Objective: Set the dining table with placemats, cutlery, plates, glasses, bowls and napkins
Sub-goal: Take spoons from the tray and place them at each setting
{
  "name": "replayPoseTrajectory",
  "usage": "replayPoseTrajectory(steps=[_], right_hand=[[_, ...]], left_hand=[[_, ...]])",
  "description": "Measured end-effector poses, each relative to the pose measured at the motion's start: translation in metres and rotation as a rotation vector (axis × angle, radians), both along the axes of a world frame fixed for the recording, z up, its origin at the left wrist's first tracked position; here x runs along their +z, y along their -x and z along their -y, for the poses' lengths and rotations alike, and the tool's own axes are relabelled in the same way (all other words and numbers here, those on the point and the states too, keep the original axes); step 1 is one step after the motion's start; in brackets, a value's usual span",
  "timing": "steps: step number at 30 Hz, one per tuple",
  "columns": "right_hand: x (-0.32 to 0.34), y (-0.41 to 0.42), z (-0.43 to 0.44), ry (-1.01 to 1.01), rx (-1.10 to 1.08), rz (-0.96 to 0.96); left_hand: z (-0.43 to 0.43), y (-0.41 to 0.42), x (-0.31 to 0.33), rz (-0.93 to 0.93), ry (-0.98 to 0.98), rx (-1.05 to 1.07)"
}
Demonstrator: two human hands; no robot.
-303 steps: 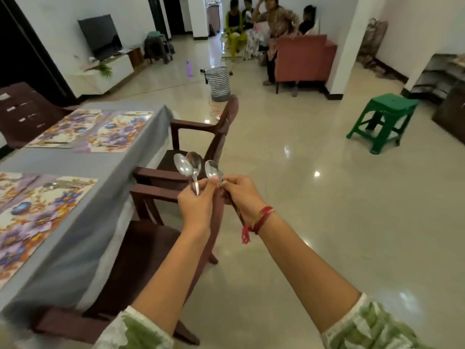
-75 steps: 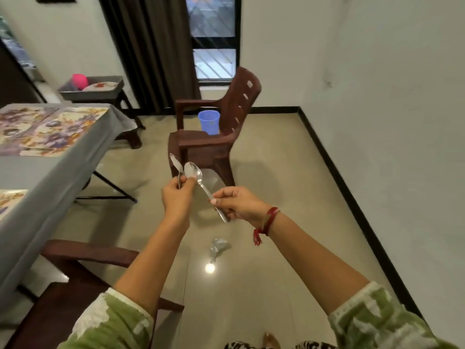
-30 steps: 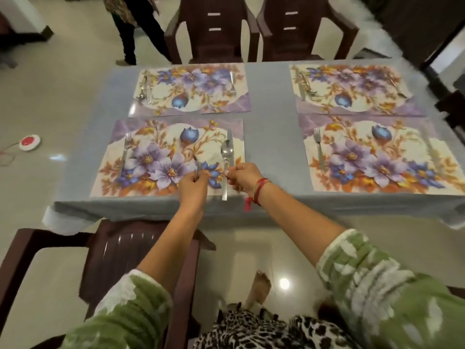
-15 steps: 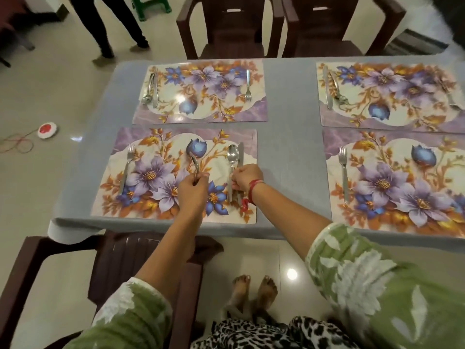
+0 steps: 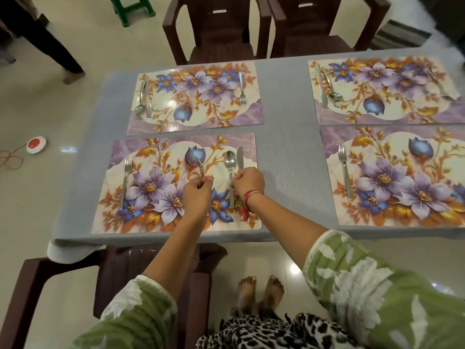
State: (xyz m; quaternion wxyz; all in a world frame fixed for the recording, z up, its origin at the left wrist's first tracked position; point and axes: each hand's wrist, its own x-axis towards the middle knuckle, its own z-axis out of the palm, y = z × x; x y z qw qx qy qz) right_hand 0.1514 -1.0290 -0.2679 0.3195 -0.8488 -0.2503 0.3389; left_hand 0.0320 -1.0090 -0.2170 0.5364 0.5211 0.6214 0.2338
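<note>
Here the right hand [image 5: 247, 183] curls its grip on the handle of a spoon [image 5: 230, 161] lying on the near mat [image 5: 141, 222] at lower centre, just left of the knife [image 5: 240, 156], bowl pointing up the frame. The left hand [image 5: 197, 195] grips a second spoon [image 5: 200, 166], tilted up-left. That one probably belongs on the right mat [image 5: 392, 217], which shows only a fork [image 5: 344, 172]; it lies right of both hands, the right hand nearer.

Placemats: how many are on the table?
4, in two rows: near left placemat, far left placemat, far right placemat, near right placemat, cut off by the frame edge.
</note>
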Motion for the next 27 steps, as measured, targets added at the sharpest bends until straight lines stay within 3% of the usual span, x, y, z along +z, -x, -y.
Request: replayPoseTrajectory(steps=[8, 12, 17, 21, 27], right_hand=[[0.003, 0.006, 0.005, -0.054, -0.032, 0.052], [0.021, -0.001, 0.024, -0.2, -0.129, 0.02], [0.056, -0.017, 0.051, -0.402, -0.31, -0.27], [0.09, -0.041, 0.08, -0.525, -0.26, -0.608], [0.104, -0.111, 0.136, -0.672, -0.426, -0.609]], left_hand=[[0.0, 0.002, 0.0, 0.025, -0.017, -0.046], [0.001, -0.003, 0.006, 0.085, -0.027, -0.045], [0.014, -0.049, 0.024, 0.183, -0.032, -0.093], [0.041, -0.104, 0.04, 0.245, -0.053, -0.248], [0.085, -0.187, 0.04, 0.205, -0.182, -0.521]])
